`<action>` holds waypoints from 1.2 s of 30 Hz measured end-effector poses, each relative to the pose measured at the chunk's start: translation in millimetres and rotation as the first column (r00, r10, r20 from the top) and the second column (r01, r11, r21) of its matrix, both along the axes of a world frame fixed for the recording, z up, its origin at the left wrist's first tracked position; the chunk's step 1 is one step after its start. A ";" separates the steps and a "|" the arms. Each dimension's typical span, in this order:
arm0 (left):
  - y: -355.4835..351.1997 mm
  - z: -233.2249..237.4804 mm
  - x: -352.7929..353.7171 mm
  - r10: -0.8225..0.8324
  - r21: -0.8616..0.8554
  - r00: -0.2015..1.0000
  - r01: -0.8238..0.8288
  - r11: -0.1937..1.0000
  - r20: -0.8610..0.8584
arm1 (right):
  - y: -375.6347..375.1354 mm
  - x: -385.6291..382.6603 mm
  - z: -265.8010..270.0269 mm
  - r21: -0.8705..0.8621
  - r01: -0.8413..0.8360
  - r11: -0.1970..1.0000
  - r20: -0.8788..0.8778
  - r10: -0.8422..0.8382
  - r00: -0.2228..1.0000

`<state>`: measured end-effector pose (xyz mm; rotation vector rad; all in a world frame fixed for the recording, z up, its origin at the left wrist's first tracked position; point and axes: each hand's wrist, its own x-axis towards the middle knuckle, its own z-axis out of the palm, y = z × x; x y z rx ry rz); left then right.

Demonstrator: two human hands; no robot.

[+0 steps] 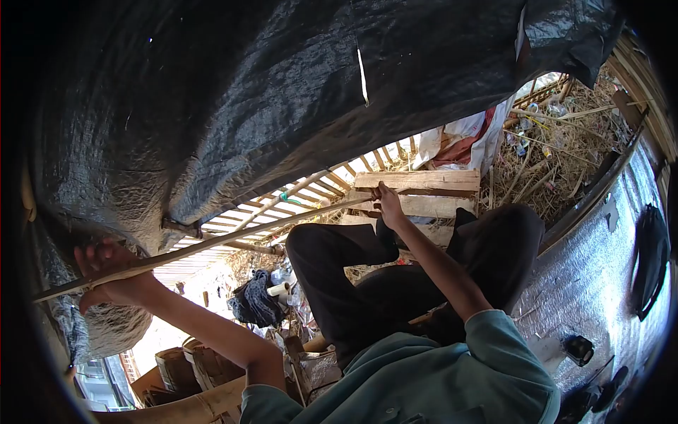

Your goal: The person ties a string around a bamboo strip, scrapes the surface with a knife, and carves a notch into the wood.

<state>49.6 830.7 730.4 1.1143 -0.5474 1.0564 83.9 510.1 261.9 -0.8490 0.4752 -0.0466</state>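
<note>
wooden strip (212, 246) runs slantwise in front of me, from the far left up to the boards (424, 181) near the middle of my view. my right hand (386, 203) is pinched around its upper end, just beside those boards; my left hand (116, 275) is loose, fingers spread, with the strip lying across it near the lower end. above the strip, the edge of a black sheet (282, 92) hangs low and bounds the room on that side, and slats (328, 185) show in the gap between them. below, bent legs (339, 283) come close to the right half, while the left half has more room over the littered ground. to the right lies a silvery sheet (593, 283). past the boards is a white and red sack (462, 141); i can't tell what it holds. a dark patterned cloth (256, 300) sits left of the legs, near a pale tube (278, 289)
</note>
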 end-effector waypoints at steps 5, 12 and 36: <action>6.8 -19.9 0.1 -0.123 0.261 0.951 0.047 0.964 0.283 | -0.2 6.5 -18.4 -0.034 0.061 0.998 0.077 -0.058 0.995; -83.1 2.6 15.2 -0.145 0.123 0.987 0.136 0.983 0.073 | -20.6 7.6 -2.8 0.126 0.067 0.990 0.066 -0.076 0.995; -103.6 -127.1 -24.2 -0.776 0.101 0.606 0.795 0.598 -0.177 | -30.7 20.7 102.2 -0.742 -0.424 0.520 -0.071 0.568 0.820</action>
